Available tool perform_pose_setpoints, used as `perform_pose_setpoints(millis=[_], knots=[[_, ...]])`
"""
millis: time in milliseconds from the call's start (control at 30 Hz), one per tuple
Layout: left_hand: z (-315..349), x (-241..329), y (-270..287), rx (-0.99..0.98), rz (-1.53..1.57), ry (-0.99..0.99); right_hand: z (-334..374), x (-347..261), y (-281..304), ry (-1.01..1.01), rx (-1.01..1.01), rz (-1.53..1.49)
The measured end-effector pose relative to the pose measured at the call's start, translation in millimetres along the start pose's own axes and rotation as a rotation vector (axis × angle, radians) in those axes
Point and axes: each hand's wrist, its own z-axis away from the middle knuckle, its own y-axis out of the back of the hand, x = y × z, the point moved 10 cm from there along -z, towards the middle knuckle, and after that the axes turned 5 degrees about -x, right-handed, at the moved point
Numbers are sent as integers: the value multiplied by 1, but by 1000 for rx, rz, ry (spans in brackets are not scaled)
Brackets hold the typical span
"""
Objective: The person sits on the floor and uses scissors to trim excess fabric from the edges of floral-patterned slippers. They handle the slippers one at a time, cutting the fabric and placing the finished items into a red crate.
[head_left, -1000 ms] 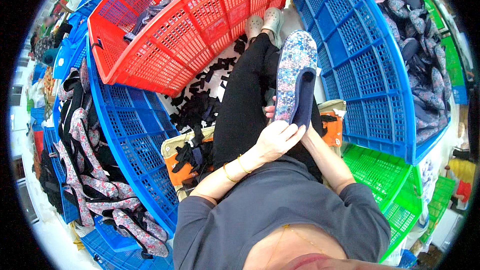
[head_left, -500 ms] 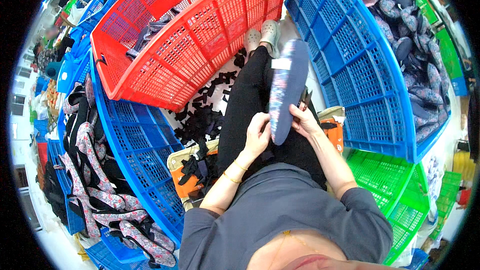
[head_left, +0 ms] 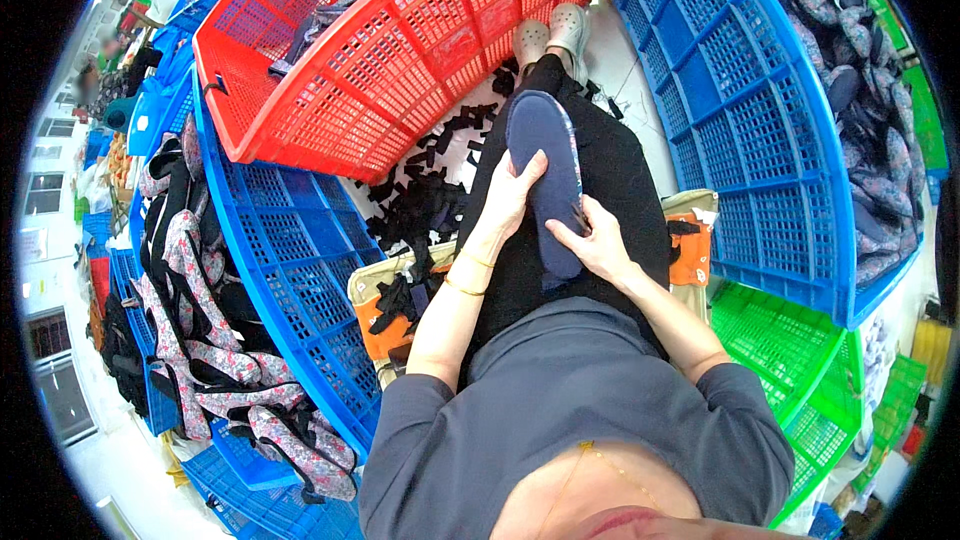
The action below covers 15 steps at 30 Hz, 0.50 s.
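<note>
Over my lap I hold a slipper (head_left: pixel 545 135) with its navy sole facing up and a strip of floral fabric along its right side. My left hand (head_left: pixel 510 195) is closed on the sole's left edge, thumb lying on top. My right hand (head_left: pixel 600 240) grips the opposite edge lower down, thumb pressed on the sole. Something small and dark shows by the right fingertips; I cannot make out what it is. The underside of the slipper is hidden.
A red basket (head_left: pixel 420 60) stands ahead. Blue crates flank me: the left one (head_left: pixel 290 250) beside piled floral slippers (head_left: pixel 215 360), the right one (head_left: pixel 740 130) near more slippers (head_left: pixel 855 80). Black scraps (head_left: pixel 425 200) litter the floor. A green crate (head_left: pixel 780 340) sits at right.
The slipper has turned so its sole faces up, and it has come lower. My left hand has moved up along its edge. The dark snips by my right hand no longer show clearly.
</note>
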Motion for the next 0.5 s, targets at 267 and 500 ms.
perform_pose_setpoints(millis=[267,500], knots=[[9,-10,-2,-75,144,16,-30,-19,45,10,25,-299],[10,-12,0,-83,121,-2,-61,-68,40,324,46,-272]])
